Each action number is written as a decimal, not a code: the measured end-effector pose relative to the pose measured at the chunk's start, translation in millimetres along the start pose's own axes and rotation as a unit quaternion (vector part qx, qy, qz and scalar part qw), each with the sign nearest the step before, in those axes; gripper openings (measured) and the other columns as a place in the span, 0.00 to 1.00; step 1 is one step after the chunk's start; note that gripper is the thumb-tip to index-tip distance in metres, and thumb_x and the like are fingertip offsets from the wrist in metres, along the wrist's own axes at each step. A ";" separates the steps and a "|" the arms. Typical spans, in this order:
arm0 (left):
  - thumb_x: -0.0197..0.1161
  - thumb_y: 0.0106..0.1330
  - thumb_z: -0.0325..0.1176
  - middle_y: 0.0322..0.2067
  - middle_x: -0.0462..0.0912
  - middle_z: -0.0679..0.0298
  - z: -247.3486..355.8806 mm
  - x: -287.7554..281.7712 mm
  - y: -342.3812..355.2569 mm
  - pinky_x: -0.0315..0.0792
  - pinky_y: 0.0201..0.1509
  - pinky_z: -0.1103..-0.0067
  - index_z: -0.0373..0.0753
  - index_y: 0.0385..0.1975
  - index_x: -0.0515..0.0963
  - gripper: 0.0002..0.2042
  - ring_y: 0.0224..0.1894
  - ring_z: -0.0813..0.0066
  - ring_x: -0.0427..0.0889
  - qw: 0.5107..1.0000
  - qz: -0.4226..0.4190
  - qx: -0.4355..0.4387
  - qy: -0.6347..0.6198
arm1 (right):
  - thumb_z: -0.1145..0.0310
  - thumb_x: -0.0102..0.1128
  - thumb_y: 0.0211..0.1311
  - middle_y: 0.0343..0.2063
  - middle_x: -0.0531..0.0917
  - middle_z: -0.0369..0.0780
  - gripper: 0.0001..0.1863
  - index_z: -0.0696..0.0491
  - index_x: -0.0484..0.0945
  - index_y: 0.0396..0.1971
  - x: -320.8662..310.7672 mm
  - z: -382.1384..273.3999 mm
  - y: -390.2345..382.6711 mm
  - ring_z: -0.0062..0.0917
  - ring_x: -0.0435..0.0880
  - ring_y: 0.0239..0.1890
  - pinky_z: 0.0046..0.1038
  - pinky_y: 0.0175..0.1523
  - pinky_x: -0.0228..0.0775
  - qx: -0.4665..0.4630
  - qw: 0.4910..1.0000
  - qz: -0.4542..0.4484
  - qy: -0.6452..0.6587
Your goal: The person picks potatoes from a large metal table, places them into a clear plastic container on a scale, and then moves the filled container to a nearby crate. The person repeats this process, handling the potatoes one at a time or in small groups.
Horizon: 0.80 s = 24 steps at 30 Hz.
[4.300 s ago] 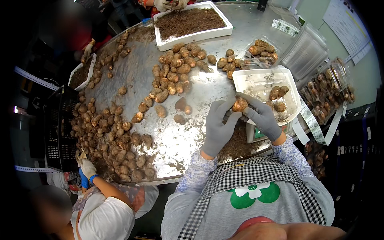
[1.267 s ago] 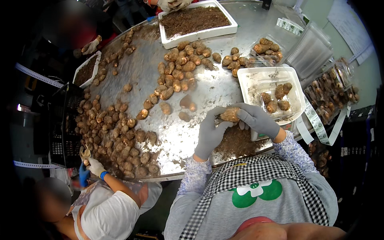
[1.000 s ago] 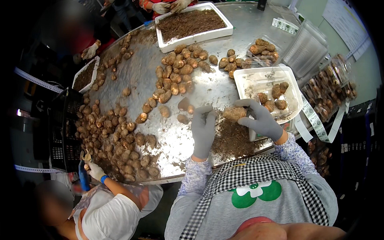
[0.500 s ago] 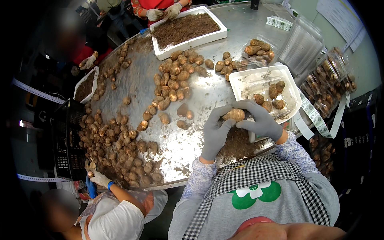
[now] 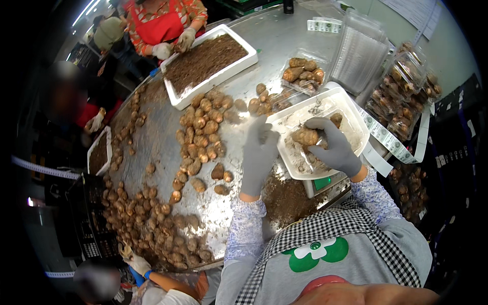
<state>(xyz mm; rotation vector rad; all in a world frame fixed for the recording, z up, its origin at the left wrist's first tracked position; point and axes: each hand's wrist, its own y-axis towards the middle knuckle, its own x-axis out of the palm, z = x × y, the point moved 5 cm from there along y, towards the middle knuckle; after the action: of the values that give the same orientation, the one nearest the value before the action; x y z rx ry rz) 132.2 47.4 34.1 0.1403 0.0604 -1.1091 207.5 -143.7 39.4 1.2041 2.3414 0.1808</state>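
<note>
Tray [image 5: 311, 176] on scale [image 5: 322, 183] — tubers [image 5: 152, 223] left.

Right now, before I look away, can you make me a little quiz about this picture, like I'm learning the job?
1. Which of the person's own hands has the brown tuber over the white tray?

2. True or false: the big foam box holds brown, crumbly stuff.

3. Pick one. The apron nearest the camera is:
A striped
B checked
C polka-dotted

Key:
1. The right hand
2. True
3. B

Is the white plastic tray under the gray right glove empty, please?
Not empty: at least one rounded brown tuber shows inside the tray.
</note>
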 end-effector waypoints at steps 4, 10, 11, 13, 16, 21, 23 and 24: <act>0.67 0.62 0.32 0.49 0.79 0.55 -11.1 35.7 4.9 0.75 0.54 0.76 0.31 0.61 0.67 0.28 0.49 0.71 0.79 0.984 -0.146 -0.030 -0.094 | 0.80 0.64 0.53 0.52 0.77 0.46 0.31 0.58 0.69 0.59 -3.9 -5.5 15.3 0.31 0.79 0.54 0.29 0.59 0.71 -0.057 0.998 -0.023 0.000; 0.67 0.57 0.23 0.56 0.75 0.54 0.5 40.9 16.0 0.72 0.59 0.76 0.32 0.63 0.66 0.31 0.56 0.70 0.77 0.984 -0.124 0.047 -0.115 | 0.69 0.61 0.65 0.54 0.76 0.44 0.31 0.57 0.63 0.66 -22.5 6.5 35.2 0.28 0.77 0.56 0.29 0.62 0.70 0.124 0.973 -0.116 0.158; 0.67 0.56 0.22 0.57 0.74 0.54 5.1 41.4 17.5 0.72 0.60 0.76 0.32 0.63 0.65 0.32 0.57 0.70 0.76 0.986 -0.113 0.078 -0.098 | 0.63 0.57 0.69 0.54 0.77 0.43 0.29 0.57 0.64 0.66 -26.4 16.9 37.8 0.26 0.77 0.56 0.28 0.61 0.70 0.140 0.974 -0.151 0.098; 0.67 0.56 0.21 0.58 0.73 0.54 13.8 43.9 21.5 0.71 0.61 0.75 0.31 0.64 0.64 0.33 0.59 0.68 0.74 0.983 -0.096 0.140 -0.064 | 0.62 0.58 0.69 0.53 0.78 0.43 0.28 0.57 0.66 0.65 -25.8 8.5 45.3 0.25 0.77 0.55 0.27 0.61 0.70 0.181 0.960 -0.193 0.091; 0.67 0.57 0.22 0.58 0.73 0.53 18.0 46.5 28.6 0.70 0.62 0.74 0.32 0.66 0.63 0.34 0.61 0.66 0.73 0.981 -0.112 0.121 -0.104 | 0.62 0.61 0.65 0.53 0.79 0.43 0.26 0.57 0.71 0.60 -29.5 4.7 54.3 0.25 0.78 0.53 0.27 0.59 0.70 0.196 0.954 -0.200 0.106; 0.68 0.58 0.22 0.54 0.76 0.55 18.6 44.4 42.1 0.72 0.58 0.75 0.32 0.60 0.68 0.28 0.54 0.68 0.77 0.987 -0.089 0.104 -0.087 | 0.64 0.66 0.59 0.51 0.80 0.43 0.25 0.56 0.74 0.56 -40.4 9.9 72.6 0.27 0.80 0.51 0.29 0.59 0.71 0.104 0.975 -0.190 0.044; 0.67 0.57 0.21 0.47 0.79 0.58 20.1 44.1 46.6 0.73 0.53 0.76 0.32 0.52 0.74 0.21 0.48 0.71 0.78 0.986 -0.084 0.139 -0.028 | 0.64 0.67 0.58 0.48 0.81 0.43 0.26 0.55 0.74 0.56 -40.8 6.1 77.9 0.29 0.80 0.50 0.29 0.57 0.71 0.109 0.966 -0.233 0.003; 0.66 0.57 0.20 0.43 0.80 0.61 19.5 42.9 49.9 0.72 0.51 0.77 0.33 0.47 0.76 0.17 0.45 0.73 0.78 0.981 -0.097 0.171 0.007 | 0.63 0.67 0.57 0.47 0.81 0.43 0.26 0.55 0.74 0.56 -42.5 6.1 79.4 0.29 0.81 0.49 0.29 0.57 0.71 0.113 0.961 -0.251 -0.020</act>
<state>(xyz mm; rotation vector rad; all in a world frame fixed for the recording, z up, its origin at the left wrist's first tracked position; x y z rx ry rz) 195.6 28.4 52.4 0.4579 -0.1075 -1.3066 288.8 -130.4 76.3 0.6578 2.5939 -0.2889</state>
